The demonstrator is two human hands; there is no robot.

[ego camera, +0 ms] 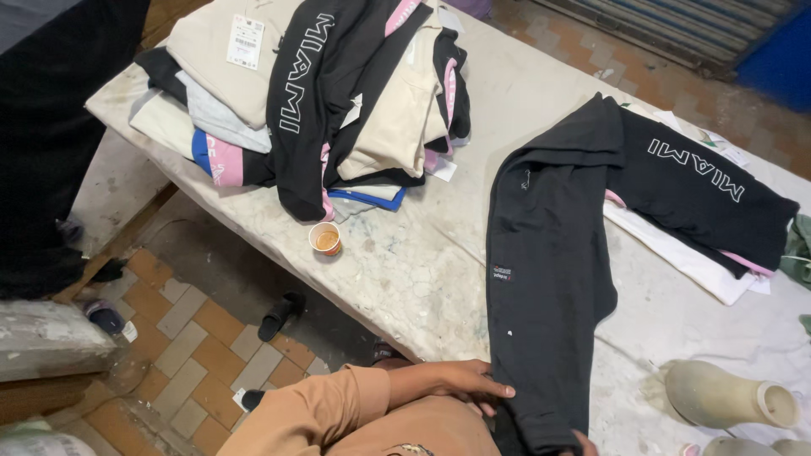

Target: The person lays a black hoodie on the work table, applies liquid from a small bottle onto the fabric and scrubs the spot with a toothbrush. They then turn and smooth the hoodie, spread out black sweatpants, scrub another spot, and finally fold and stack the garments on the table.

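1. Left hand (pixel 469 382) lies flat, fingers extended, touching the black sweatpants (pixel 549 279) at the table's (pixel 405 270) near edge — gripping nothing.
2. Right hand (pixel 583 442) is barely visible under the sweatpants' hem; cannot tell its grip.
3. Paper cup (pixel 325 239) stands beside the clothing pile (pixel 321 93) at the far left corner.

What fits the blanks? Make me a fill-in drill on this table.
The left hand rests on the ___ trousers.
The cup stands ___ on the table.
The lettering on the trousers is ___.
Missing: black; upright; white.
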